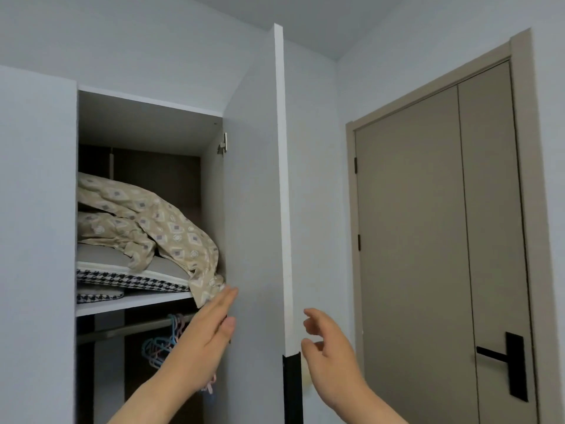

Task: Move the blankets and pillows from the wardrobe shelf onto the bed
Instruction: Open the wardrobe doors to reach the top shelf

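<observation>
A crumpled beige blanket with a diamond print lies on the upper wardrobe shelf, one corner hanging over the shelf's front edge. Under it are two flat cushions: a large one with a grey top and black-and-white houndstooth edge, and a smaller one below at the left. My left hand is raised with flat, open fingers, its fingertips just below the hanging blanket corner. My right hand is held up in front of the open door's edge, fingers curled loosely and holding nothing.
The white wardrobe door stands open to the right of the shelf, its edge with a black handle strip between my hands. Pastel hangers hang on a rail below the shelf. A closed taupe room door is at the right.
</observation>
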